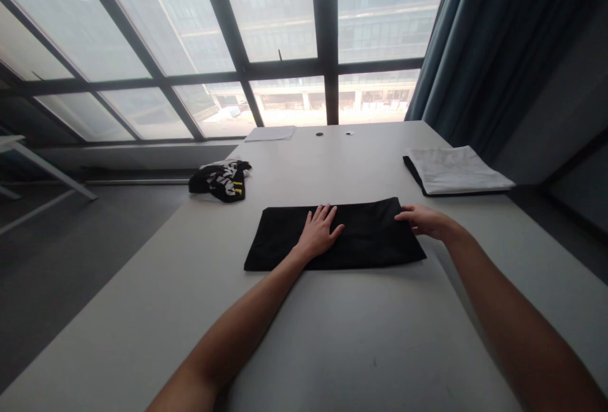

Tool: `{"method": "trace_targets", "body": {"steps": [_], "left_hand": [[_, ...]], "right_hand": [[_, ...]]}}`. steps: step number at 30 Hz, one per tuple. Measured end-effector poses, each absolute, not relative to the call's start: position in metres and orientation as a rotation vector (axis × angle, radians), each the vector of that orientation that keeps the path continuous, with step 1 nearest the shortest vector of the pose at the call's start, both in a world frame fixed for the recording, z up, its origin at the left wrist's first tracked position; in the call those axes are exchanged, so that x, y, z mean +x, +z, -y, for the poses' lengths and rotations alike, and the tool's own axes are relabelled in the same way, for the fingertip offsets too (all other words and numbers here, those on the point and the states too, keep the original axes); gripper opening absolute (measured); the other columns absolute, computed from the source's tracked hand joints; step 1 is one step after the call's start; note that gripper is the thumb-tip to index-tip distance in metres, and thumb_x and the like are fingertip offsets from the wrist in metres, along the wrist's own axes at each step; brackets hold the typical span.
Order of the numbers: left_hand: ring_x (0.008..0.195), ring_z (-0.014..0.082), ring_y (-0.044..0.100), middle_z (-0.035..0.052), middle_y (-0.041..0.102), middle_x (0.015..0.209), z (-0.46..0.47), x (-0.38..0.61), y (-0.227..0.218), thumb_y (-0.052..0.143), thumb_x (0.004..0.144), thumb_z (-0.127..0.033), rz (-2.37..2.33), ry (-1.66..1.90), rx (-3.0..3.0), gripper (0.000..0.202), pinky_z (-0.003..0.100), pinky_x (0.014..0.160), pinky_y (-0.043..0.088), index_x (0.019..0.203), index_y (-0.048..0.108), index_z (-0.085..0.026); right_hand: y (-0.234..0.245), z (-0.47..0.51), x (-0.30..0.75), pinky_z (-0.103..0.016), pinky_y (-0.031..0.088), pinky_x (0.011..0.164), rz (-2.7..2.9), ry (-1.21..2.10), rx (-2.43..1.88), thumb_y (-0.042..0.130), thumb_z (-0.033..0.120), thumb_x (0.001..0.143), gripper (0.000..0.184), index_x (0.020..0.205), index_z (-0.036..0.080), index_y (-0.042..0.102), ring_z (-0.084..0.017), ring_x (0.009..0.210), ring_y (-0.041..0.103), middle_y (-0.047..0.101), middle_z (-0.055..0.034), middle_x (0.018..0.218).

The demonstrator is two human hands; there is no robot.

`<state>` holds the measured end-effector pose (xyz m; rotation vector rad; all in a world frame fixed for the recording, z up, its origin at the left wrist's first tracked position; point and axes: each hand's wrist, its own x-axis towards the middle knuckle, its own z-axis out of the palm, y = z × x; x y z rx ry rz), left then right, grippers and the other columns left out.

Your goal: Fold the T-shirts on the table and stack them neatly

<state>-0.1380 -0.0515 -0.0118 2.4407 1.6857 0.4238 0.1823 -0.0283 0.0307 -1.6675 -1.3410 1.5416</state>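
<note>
Left hand (319, 232) lies flat on, right hand (424, 220) seemingly pinches, one black cloth (365, 234).

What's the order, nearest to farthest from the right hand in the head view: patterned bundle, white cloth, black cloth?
1. Black cloth: right hand touches its right edge.
2. White cloth: farther up the table, right side.
3. Patterned bundle: across, by the left edge.
</note>
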Motion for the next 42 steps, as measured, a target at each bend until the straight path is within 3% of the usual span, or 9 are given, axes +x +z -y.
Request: {"method": "trace_targets", "body": {"steps": [3,7,12,18,23,28,31,37,42], "left_hand": [[0.151,0.0277,0.026,0.0115,0.038,0.159,0.061,-0.126,0.004,0.048,0.099,-0.046,-1.478,0.771,2.357,0.059,0.049,0.124,0.016,0.151,0.043,-0.019],[0.130,0.0275,0.055,0.0121,0.054,0.146,0.072,-0.100,0.017,0.057,0.096,-0.044,-0.993,1.031,1.852,0.055,0.043,0.108,0.046,0.147,0.050,-0.023],[0.114,0.0271,0.065,0.0133,0.058,0.141,0.078,-0.077,0.007,0.060,0.096,-0.048,-0.756,1.064,1.185,0.065,0.038,0.085,0.059,0.153,0.040,-0.027],[0.107,0.0220,0.068,0.0118,0.067,0.129,0.078,-0.079,-0.012,0.064,0.094,-0.035,-0.951,1.202,0.901,0.063,0.029,0.085,0.058,0.152,0.041,-0.023],[0.106,0.0221,0.070,0.0099,0.066,0.132,0.077,-0.080,-0.017,0.064,0.090,-0.022,-0.916,1.224,0.971,0.086,0.037,0.090,0.058,0.161,0.015,-0.029],[0.135,0.0231,0.052,0.0058,0.058,0.145,0.076,-0.081,-0.016,0.053,0.091,-0.014,-1.123,1.214,1.285,0.053,0.040,0.116,0.038,0.143,0.055,-0.023],[0.133,0.0262,0.053,0.0086,0.057,0.145,0.076,-0.083,-0.010,0.060,0.088,-0.018,-1.168,1.167,1.299,0.055,0.041,0.115,0.041,0.143,0.056,-0.019],[0.120,0.0275,0.063,0.0090,0.064,0.137,0.067,-0.103,0.027,0.066,0.075,-0.008,-1.062,1.143,1.228,0.077,0.041,0.103,0.052,0.149,0.048,-0.021],[0.118,0.0283,0.064,0.0077,0.064,0.137,0.061,-0.130,0.066,0.065,0.077,-0.009,-1.017,1.195,1.220,0.076,0.043,0.101,0.054,0.149,0.048,-0.024]], "right_hand": [[0.039,0.031,0.174,-0.021,0.051,0.058,1.134,1.642,-1.536,0.073,0.018,0.073,0.046,0.118,0.021,0.062,-0.014,0.069,0.066,0.073,-0.0031,0.088],[0.045,0.038,0.151,-0.021,0.052,0.058,1.135,1.585,-1.354,0.073,0.016,0.074,0.069,0.138,0.024,0.050,-0.015,0.070,0.069,0.075,-0.0026,0.089],[0.040,0.057,0.105,-0.022,0.054,0.058,1.242,1.556,-1.159,0.071,0.021,0.082,0.061,0.139,0.022,0.050,-0.015,0.072,0.069,0.075,-0.0034,0.089],[0.024,0.066,0.077,-0.022,0.056,0.062,1.076,1.707,-1.117,0.052,0.020,0.093,0.030,0.122,0.015,0.061,-0.013,0.074,0.070,0.076,-0.0087,0.093],[0.018,0.059,0.088,-0.021,0.051,0.058,0.965,1.540,-1.166,0.049,0.017,0.087,0.023,0.101,0.016,0.066,-0.012,0.065,0.066,0.074,-0.0064,0.083],[0.015,0.056,0.090,-0.024,0.047,0.058,1.047,1.224,-1.237,0.054,0.028,0.080,0.021,0.091,0.017,0.067,-0.013,0.063,0.062,0.072,-0.0050,0.080],[0.015,0.058,0.086,-0.026,0.047,0.061,1.161,1.027,-1.251,0.053,0.037,0.082,0.025,0.090,0.018,0.067,-0.016,0.069,0.063,0.072,-0.0062,0.083],[0.020,0.074,0.080,-0.035,0.053,0.084,1.425,0.653,-1.145,0.044,0.042,0.094,0.033,0.102,0.018,0.066,-0.022,0.096,0.065,0.070,-0.0100,0.104],[0.013,0.103,0.061,-0.051,0.042,0.110,1.794,0.358,-1.014,0.053,0.050,0.091,0.065,0.147,0.019,0.042,-0.032,0.137,0.044,0.047,-0.0160,0.148]]}}
